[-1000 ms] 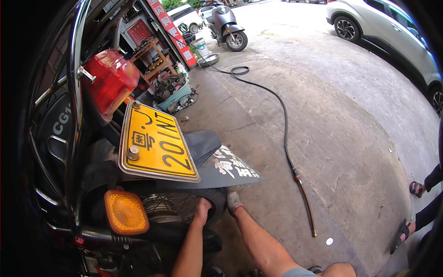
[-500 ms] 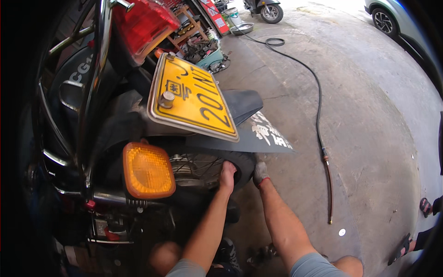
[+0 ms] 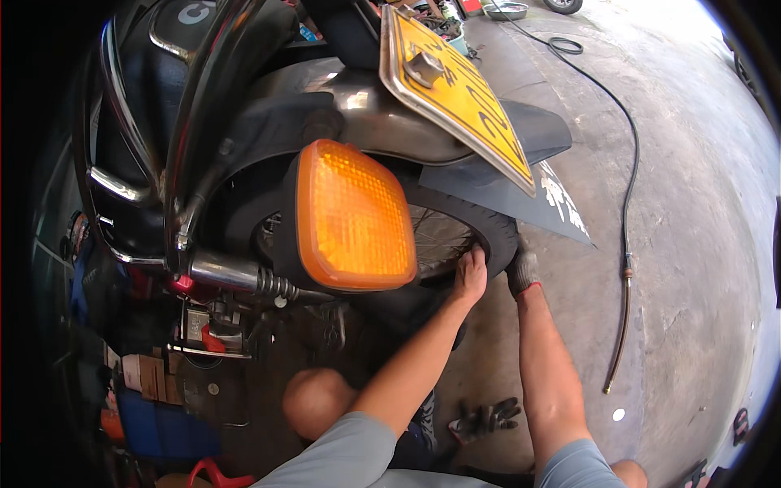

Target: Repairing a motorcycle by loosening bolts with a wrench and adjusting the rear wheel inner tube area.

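A motorcycle's rear wheel, with a black tire (image 3: 498,232) and wire spokes, stands before me under the fender. My left hand (image 3: 470,276) is bare and reaches to the inner side of the rim beside the spokes. Its fingers are bent together; what they pinch is hidden. On the tire's outer tread rests my right hand (image 3: 525,270), in a grey glove with a red cuff. The right fingers curl round the tire and are partly out of sight. An orange turn signal (image 3: 354,215) and a yellow license plate (image 3: 455,98) sit above the wheel.
A black mudflap (image 3: 504,195) hangs behind the wheel. Across the concrete floor runs an air hose (image 3: 630,163). A dark glove (image 3: 488,419) lies near my knees. At the lower left are boxes (image 3: 150,378) and a red-handled object (image 3: 215,472). A metal basin (image 3: 506,11) stands far off.
My view has shifted left and closer, so the motorcycle looks larger and sits farther right. Both hands stay at the tire. The dark glove on the floor now shows more clearly.
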Available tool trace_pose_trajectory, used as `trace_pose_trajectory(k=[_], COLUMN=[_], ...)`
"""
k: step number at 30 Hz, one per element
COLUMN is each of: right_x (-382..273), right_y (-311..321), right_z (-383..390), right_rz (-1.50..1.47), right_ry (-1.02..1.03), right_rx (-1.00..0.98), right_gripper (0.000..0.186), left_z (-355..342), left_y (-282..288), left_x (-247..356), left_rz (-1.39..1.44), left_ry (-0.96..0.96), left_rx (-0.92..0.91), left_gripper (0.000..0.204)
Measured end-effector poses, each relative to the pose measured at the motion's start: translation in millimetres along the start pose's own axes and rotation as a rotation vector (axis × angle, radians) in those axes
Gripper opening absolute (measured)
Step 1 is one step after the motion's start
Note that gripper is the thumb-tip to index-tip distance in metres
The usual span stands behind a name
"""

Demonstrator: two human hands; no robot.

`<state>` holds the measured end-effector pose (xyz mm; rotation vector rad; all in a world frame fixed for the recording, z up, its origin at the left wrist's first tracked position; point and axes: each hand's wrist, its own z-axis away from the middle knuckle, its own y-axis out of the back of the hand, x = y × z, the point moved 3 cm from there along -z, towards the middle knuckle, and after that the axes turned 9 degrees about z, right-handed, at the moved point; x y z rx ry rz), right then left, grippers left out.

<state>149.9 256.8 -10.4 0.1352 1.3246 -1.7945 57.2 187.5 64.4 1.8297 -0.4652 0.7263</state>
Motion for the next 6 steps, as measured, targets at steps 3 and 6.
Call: trace_pose_trajectory(k=[3, 6], right_x=[-24, -53], right_y=[-12, -40], right_z=[-7, 3], right_rz=[-0.096, 0.085], right_ry=[0.103, 0.356], right_rx=[-0.154, -0.231], right_gripper=[0.041, 0.046], left_z=[6, 8], left_y=[-4, -1], left_x=[-16, -31], left_rz=[-0.278, -0.396], left_ry=[-0.118, -0.076], left_rx=[-0.051, -0.227], left_gripper=[0.026, 0.032])
